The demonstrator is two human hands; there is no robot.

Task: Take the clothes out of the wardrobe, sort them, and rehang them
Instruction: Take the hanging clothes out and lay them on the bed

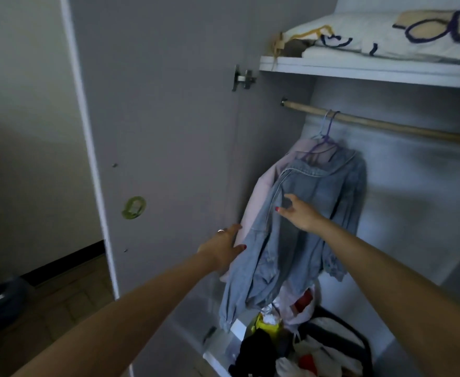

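A light blue denim jacket (307,213) hangs on a purple hanger (325,131) from the wooden rail (386,123) inside the wardrobe. Behind it on the left hangs a pale pink garment (258,197). My left hand (224,247) reaches to the left edge of the hanging clothes, fingers straight, touching the pink garment and the jacket's edge. My right hand (298,210) lies against the front of the denim jacket with fingers spread and relaxed, holding nothing.
The wardrobe door (155,131) stands open to the left, close to my left arm. A shelf (359,69) above the rail carries folded bedding (386,36). On the wardrobe floor lie bags and loose clothes (291,349) in a pile.
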